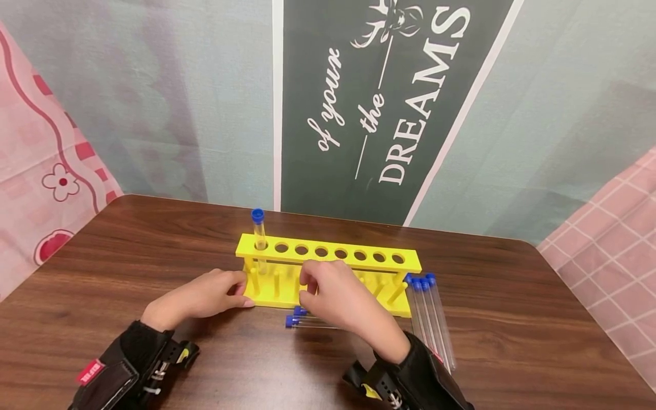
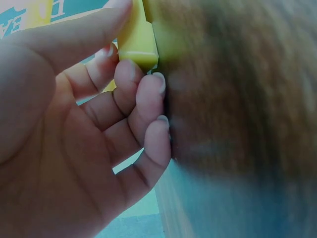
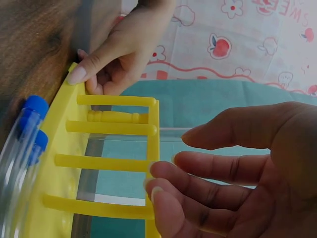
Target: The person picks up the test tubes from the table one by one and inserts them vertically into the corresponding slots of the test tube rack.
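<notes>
A yellow rack stands on the table with a row of holes along its top bar and pegs below. One blue-capped clear tube is upright in its leftmost hole. My left hand grips the rack's left end, thumb on the base; the left wrist view shows its fingers at the yellow corner. My right hand is in front of the rack's middle, fingers bent and apart, nothing between them; in the right wrist view the hand is beside the pegs.
Blue-capped tubes lie on the table before the rack, partly under my right hand. Several more tubes lie side by side at the rack's right end. A printed curtain hangs behind the brown table.
</notes>
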`<move>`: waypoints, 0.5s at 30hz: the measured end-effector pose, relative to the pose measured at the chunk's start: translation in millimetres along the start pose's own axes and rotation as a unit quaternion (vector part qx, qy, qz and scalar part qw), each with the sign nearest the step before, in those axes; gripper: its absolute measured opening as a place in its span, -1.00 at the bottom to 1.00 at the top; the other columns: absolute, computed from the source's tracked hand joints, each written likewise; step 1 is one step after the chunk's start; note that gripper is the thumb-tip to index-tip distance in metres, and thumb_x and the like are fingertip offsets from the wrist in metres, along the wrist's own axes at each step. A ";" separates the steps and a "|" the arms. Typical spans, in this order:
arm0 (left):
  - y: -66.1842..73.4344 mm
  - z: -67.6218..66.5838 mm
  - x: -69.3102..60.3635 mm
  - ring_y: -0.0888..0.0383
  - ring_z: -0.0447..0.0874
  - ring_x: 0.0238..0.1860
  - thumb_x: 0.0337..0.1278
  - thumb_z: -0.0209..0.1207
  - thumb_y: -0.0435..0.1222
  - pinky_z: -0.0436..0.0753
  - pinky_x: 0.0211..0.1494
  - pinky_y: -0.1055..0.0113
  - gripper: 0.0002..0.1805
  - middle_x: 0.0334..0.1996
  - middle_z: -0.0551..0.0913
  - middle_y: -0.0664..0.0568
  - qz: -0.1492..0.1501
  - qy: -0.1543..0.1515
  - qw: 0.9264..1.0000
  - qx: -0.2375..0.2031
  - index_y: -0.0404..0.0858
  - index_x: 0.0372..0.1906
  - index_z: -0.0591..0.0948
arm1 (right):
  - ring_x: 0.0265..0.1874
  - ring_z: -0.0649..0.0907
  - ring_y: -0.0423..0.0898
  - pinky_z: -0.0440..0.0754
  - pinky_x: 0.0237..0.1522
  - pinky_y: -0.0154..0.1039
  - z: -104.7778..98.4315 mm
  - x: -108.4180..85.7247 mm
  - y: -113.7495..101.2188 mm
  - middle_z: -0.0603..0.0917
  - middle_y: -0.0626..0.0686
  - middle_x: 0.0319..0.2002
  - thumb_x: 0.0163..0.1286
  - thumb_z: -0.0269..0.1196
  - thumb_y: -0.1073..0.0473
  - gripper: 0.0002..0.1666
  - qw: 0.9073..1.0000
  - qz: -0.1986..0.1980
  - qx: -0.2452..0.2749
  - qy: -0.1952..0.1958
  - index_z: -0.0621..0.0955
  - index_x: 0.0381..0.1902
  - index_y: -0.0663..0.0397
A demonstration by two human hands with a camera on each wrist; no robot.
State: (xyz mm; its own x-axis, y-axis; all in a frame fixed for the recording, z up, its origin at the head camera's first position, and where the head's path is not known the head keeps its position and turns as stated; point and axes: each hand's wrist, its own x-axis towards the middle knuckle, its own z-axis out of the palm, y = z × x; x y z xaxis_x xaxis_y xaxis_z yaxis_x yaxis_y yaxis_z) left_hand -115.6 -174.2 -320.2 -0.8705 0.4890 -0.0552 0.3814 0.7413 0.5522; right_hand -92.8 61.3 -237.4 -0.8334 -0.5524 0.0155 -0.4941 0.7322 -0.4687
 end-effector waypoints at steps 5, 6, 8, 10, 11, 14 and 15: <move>0.6 -0.1 0.1 0.26 0.18 -0.65 0.03 0.24 -0.08 0.20 -0.54 0.42 -0.63 -0.70 0.22 0.17 -0.002 -0.002 1.000 -0.006 -0.15 -0.60 0.34 | -0.60 0.42 -0.15 0.40 -0.51 -0.33 2.5 -4.8 3.2 0.47 -0.07 -0.62 0.10 0.20 0.36 -0.96 1.000 -0.014 0.000 0.005 0.54 -0.50 0.16; 0.8 -0.3 0.2 0.26 0.18 -0.65 0.03 0.24 -0.08 0.20 -0.54 0.42 -0.63 -0.70 0.22 0.16 -0.004 -0.003 1.000 -0.007 -0.16 -0.60 0.34 | -0.60 0.42 -0.15 0.40 -0.51 -0.33 3.0 -5.6 4.0 0.46 -0.08 -0.62 0.09 0.20 0.36 -0.95 1.000 -0.015 -0.001 0.006 0.54 -0.52 0.15; 1.2 -0.6 0.2 0.25 0.19 -0.64 0.03 0.24 -0.08 0.20 -0.54 0.42 -0.64 -0.70 0.22 0.16 -0.008 -0.004 1.000 -0.008 -0.16 -0.60 0.35 | -0.60 0.42 -0.15 0.40 -0.51 -0.33 4.1 -7.2 5.7 0.46 -0.08 -0.63 0.09 0.20 0.37 -0.92 1.000 -0.019 -0.003 0.004 0.54 -0.53 0.13; 1.4 -0.8 0.2 0.25 0.19 -0.64 0.03 0.24 -0.08 0.20 -0.54 0.41 -0.64 -0.70 0.22 0.15 -0.010 -0.004 1.000 -0.007 -0.16 -0.59 0.35 | -0.60 0.42 -0.16 0.39 -0.50 -0.34 5.3 -9.0 7.6 0.46 -0.09 -0.63 0.09 0.19 0.37 -0.91 1.000 -0.023 -0.006 0.001 0.54 -0.54 0.12; 1.5 -0.8 0.2 0.25 0.19 -0.64 0.02 0.24 -0.08 0.20 -0.54 0.41 -0.64 -0.70 0.22 0.16 -0.009 -0.004 1.000 -0.006 -0.16 -0.59 0.35 | -0.60 0.42 -0.16 0.39 -0.50 -0.34 5.8 -10.0 8.5 0.46 -0.09 -0.63 0.09 0.20 0.37 -0.91 1.000 -0.026 -0.007 -0.002 0.54 -0.54 0.12; 1.5 -0.4 0.0 0.25 0.19 -0.64 0.03 0.24 -0.08 0.20 -0.54 0.41 -0.64 -0.70 0.22 0.16 -0.007 -0.003 1.000 -0.004 -0.16 -0.60 0.35 | -0.60 0.42 -0.18 0.39 -0.50 -0.35 8.2 -11.7 11.7 0.46 -0.09 -0.63 0.10 0.20 0.38 -0.91 0.999 -0.038 -0.007 -0.013 0.54 -0.54 0.13; 1.4 -0.2 -0.1 0.25 0.19 -0.64 0.03 0.24 -0.08 0.20 -0.54 0.41 -0.64 -0.70 0.22 0.16 -0.006 -0.003 1.000 -0.004 -0.16 -0.60 0.34 | -0.61 0.41 -0.18 0.39 -0.51 -0.36 9.0 -12.0 12.7 0.46 -0.09 -0.64 0.10 0.21 0.38 -0.92 0.999 -0.041 -0.007 -0.017 0.54 -0.53 0.14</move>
State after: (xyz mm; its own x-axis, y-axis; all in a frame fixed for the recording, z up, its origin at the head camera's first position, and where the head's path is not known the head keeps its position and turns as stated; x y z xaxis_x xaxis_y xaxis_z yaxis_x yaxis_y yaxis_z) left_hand -115.1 -173.4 -319.2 -0.8734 0.4825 -0.0666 0.3682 0.7436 0.5582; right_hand -86.8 73.7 -251.5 -0.7814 -0.6236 0.0221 -0.5636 0.6901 -0.4540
